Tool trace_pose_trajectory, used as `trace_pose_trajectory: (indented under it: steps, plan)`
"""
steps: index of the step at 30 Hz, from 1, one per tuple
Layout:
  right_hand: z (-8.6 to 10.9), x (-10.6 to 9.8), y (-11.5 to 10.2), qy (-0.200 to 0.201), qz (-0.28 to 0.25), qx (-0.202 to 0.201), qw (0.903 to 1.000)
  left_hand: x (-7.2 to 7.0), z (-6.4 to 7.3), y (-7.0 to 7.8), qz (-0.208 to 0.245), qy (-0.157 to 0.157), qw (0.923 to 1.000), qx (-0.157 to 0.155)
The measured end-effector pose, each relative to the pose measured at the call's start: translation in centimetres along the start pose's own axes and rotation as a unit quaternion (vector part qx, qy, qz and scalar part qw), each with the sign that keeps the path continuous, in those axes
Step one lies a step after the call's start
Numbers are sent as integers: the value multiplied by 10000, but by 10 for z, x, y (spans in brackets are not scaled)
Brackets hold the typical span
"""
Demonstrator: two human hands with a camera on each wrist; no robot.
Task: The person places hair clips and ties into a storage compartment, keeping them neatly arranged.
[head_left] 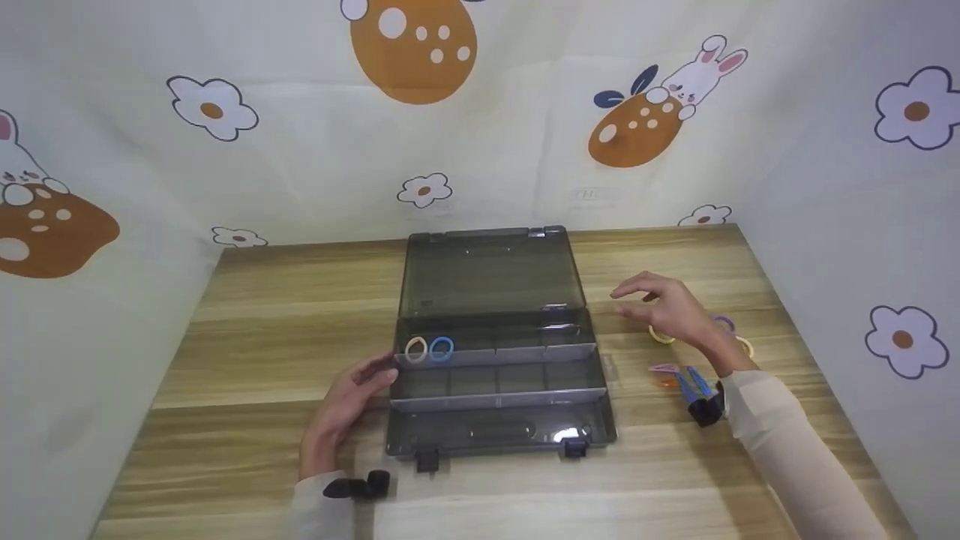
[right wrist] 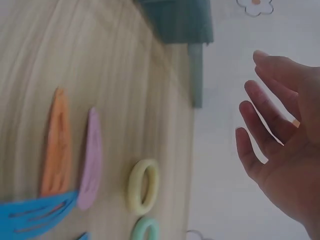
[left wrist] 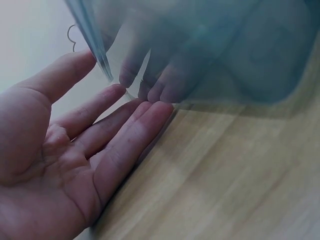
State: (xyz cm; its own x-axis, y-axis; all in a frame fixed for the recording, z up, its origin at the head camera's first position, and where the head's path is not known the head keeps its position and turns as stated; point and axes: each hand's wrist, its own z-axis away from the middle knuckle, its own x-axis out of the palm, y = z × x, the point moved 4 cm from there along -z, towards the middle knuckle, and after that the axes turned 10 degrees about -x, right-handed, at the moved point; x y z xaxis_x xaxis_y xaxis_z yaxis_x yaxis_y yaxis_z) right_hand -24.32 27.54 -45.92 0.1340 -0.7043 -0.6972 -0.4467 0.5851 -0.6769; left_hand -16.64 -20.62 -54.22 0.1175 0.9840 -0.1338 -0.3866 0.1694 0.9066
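Left hand [head_left: 349, 397]: fingers extended, thumb apart, touching the left wall of the open divided box [head_left: 495, 426], mid-table. Hair clips [head_left: 699, 381] sit on the tabletop [head_left: 495, 502] beyond its right side. Cream ring [head_left: 407, 351] and blue ring [head_left: 432, 348] at the rear divider, left end; can't tell which compartment. My right hand [head_left: 671, 304]: fingers apart, nothing held, near loose rings [right wrist: 134, 194]. Patterned cloth [head_left: 300, 172] behind.

The open dark box [head_left: 499, 379] holds two rings [head_left: 452, 349], cream and blue.

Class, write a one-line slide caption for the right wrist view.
Right hand held above a table, with orange clip, pink clip, blue clips, yellow ring and green ring lying nearby.
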Motion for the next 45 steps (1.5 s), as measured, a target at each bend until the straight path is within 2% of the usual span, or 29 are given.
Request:
trace_pose_trajectory:
  steps: [7, 11, 19, 28, 33, 37, 41, 45]
  plan:
    - [11, -13, 30, -227, 45, 513, 9984, -1, 1, 0, -79, 126, 9999, -68]
    - [17, -21, 43, -370, 47, 755, 9964, 0, 1, 0, -28, 89, 9999, -61]
    - [25, -28, 62, -338, 163, 965, 9946, 0, 1, -1, 126, 107, 9999, 18]
    - [30, -27, 74, -545, 474, 1124, 9910, 0, 1, -2, 192, 22, 9997, -119]
    - [32, -24, 77, -508, 611, 981, 9920, 1, 1, -2, 126, -16, 9999, 41]
    - [33, -22, 79, -492, 720, 992, 9912, 2, -1, -4, 76, 1, 10000, 39]
    - [29, -23, 76, -394, 770, 921, 9920, 2, -1, -3, 154, 24, 9999, -67]
    - [23, -24, 68, -249, 554, 981, 9933, 1, -1, -1, 177, 83, 9997, -115]
